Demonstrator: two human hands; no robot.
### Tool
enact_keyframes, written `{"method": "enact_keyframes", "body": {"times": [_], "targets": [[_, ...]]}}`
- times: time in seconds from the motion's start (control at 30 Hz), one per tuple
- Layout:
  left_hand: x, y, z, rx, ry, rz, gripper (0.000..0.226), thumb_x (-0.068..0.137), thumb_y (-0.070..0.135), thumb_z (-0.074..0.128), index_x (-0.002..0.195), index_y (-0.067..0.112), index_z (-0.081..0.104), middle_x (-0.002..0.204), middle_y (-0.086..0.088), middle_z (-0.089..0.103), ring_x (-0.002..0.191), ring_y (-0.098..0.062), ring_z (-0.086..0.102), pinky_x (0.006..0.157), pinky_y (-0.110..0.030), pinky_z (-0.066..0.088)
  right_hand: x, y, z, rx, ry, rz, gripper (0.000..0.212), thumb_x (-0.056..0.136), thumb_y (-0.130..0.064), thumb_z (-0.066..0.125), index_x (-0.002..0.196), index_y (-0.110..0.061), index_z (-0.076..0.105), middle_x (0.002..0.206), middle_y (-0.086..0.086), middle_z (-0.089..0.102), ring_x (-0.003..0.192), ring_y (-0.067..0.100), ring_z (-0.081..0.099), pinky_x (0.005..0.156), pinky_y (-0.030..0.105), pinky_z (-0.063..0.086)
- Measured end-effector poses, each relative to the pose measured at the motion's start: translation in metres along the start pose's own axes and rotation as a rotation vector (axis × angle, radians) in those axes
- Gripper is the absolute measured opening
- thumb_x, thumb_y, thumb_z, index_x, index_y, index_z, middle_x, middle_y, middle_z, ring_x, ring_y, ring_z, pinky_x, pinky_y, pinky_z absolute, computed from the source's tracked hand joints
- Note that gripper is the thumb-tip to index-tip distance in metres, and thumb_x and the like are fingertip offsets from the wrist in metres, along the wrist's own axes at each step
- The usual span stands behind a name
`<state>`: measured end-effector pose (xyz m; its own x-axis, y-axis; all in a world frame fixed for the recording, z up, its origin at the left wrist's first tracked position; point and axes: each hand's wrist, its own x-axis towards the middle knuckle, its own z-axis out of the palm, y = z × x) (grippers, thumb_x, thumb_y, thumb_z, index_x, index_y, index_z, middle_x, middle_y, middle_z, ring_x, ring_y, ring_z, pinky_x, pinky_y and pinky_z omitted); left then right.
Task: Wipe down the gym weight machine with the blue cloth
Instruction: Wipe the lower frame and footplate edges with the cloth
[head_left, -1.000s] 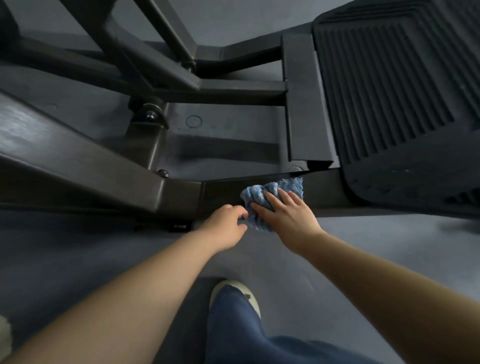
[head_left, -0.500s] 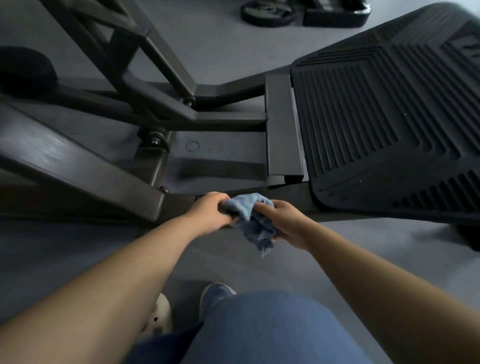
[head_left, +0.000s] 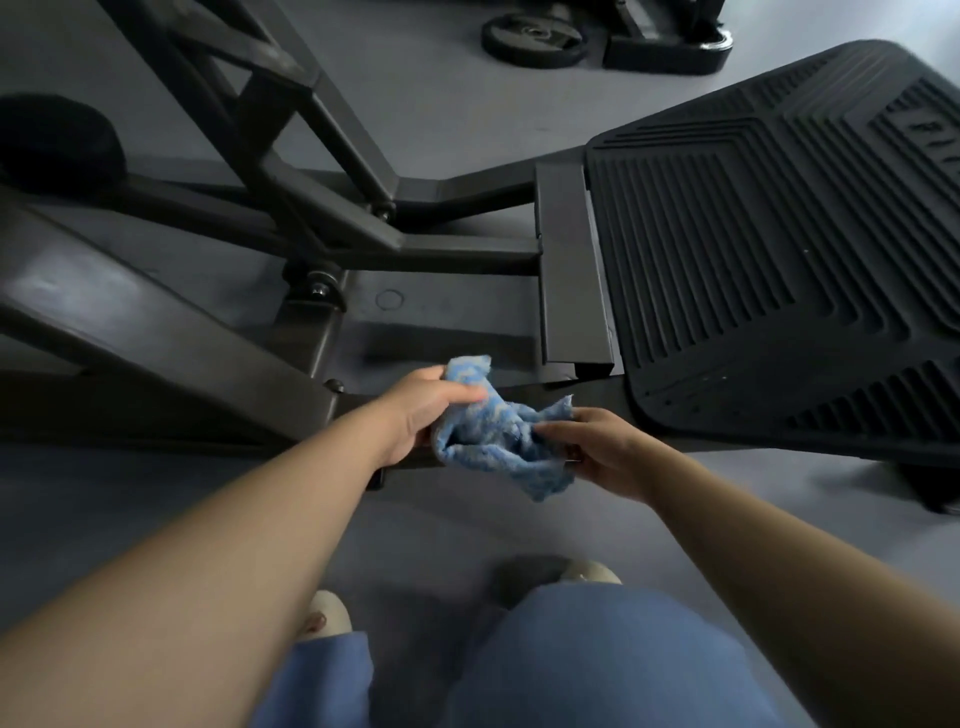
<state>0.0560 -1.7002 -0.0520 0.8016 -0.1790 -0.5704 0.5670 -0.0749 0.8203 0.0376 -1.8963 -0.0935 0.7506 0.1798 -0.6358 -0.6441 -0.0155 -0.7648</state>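
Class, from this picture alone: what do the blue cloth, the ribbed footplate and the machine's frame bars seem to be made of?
Blue cloth: soft looped fabric, probably terry or microfibre; it crumples and looks mottled.
Ribbed footplate: likely matte black rubber or plastic, with moulded ridges.
Frame bars: apparently painted metal, dull sheen, straight box edges, bolted joints.

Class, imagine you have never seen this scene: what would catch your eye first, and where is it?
The blue cloth stands out, bunched at the centre between the left hand and right hand, both gripping it. On the right lies the big ribbed black footplate; dark frame bars cross the upper left.
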Motion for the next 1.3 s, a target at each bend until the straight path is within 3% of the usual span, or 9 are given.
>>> {"method": "enact_keyframes", "body": {"times": [0.1,0.2,0.33,0.47,0.67,0.8,0.93,1.13,1.3], "targets": [[0.008,-0.006,0.001,0.010,-0.071,-0.042,0.036,0.082,-0.006,0.060,0.113,0.011,0.057,0.100,-0.011,0.066,0.087,-0.024,0.063,0.077,-0.032,0.051,0.009,0.002,-0.002,0.051,0.077,-0.070,0.005,0.086,-0.001,0.062,0.091,-0.003,0.063,0.080,0.011,0.065,0.065,0.016,0.061,0.066,0.025,0.050],[0.019,-0.015,0.009,0.443,0.035,0.084,0.046,0.080,-0.004,0.061,0.121,0.013,0.051,0.108,-0.007,0.062,0.091,-0.019,0.057,0.062,-0.023,0.045,0.014,0.002,-0.008,0.023,0.215,-0.132,0.017,0.085,0.000,0.063,0.102,-0.003,0.062,0.086,0.011,0.066,0.065,0.018,0.062,0.069,0.037,0.055],[0.033,-0.028,0.027,0.777,0.073,0.227,0.066,0.078,0.004,0.062,0.137,0.020,0.038,0.127,-0.007,0.057,0.112,-0.022,0.055,0.089,-0.025,0.042,0.010,-0.010,-0.003,0.038,0.241,-0.168,0.021,0.087,0.002,0.059,0.103,-0.011,0.058,0.088,0.005,0.065,0.072,0.018,0.065,0.054,0.029,0.054],[0.047,-0.039,0.054,0.553,-0.065,0.200,0.103,0.063,0.022,0.084,0.146,0.023,0.024,0.134,-0.003,0.051,0.126,-0.020,0.048,0.104,-0.035,0.040,0.003,-0.016,0.002,-0.077,0.140,-0.222,0.019,0.088,0.005,0.052,0.101,-0.007,0.059,0.081,0.005,0.064,0.064,0.009,0.063,0.055,0.020,0.050],[0.060,-0.051,0.066,0.362,0.139,0.176,0.037,0.083,0.002,0.062,0.118,0.012,0.058,0.113,-0.009,0.063,0.108,-0.025,0.059,0.087,-0.029,0.046,0.000,-0.005,-0.003,-0.328,0.041,-0.281,0.027,0.087,0.006,0.050,0.101,-0.013,0.064,0.087,-0.002,0.066,0.078,0.003,0.061,0.070,0.011,0.047],[0.062,-0.043,0.063,0.198,0.086,0.064,0.034,0.093,-0.003,0.040,0.109,0.023,0.055,0.100,-0.005,0.063,0.089,-0.022,0.061,0.076,-0.035,0.050,0.007,0.017,-0.006,-0.291,0.233,-0.265,0.029,0.084,0.005,0.051,0.091,-0.021,0.063,0.085,-0.001,0.067,0.080,0.009,0.062,0.078,0.031,0.052],[0.080,-0.031,0.058,-0.280,0.099,-0.099,0.031,0.096,0.002,0.043,0.116,0.025,0.048,0.098,-0.004,0.061,0.078,-0.020,0.058,0.071,-0.041,0.049,0.012,0.043,-0.009,0.019,0.322,0.069,0.016,0.090,0.002,0.047,0.089,-0.012,0.055,0.079,0.008,0.057,0.067,0.019,0.057,0.063,0.035,0.049],[0.090,-0.058,0.063,0.449,0.694,0.065,0.067,0.080,0.011,0.071,0.135,0.013,0.032,0.139,-0.014,0.029,0.126,-0.030,0.038,0.099,-0.033,0.035,0.042,0.060,-0.009,0.434,0.269,0.303,0.013,0.098,-0.004,0.040,0.095,-0.003,0.053,0.084,0.011,0.055,0.073,0.023,0.058,0.097,0.049,0.042],[0.086,-0.084,0.078,0.756,0.399,0.353,0.057,0.086,0.021,0.064,0.136,0.005,0.040,0.146,-0.014,0.027,0.135,-0.026,0.028,0.109,-0.027,0.024,0.066,0.077,-0.003,0.586,0.244,0.319,0.022,0.095,0.003,0.041,0.113,-0.002,0.053,0.105,0.017,0.063,0.097,0.027,0.061,0.094,0.043,0.044]]}}
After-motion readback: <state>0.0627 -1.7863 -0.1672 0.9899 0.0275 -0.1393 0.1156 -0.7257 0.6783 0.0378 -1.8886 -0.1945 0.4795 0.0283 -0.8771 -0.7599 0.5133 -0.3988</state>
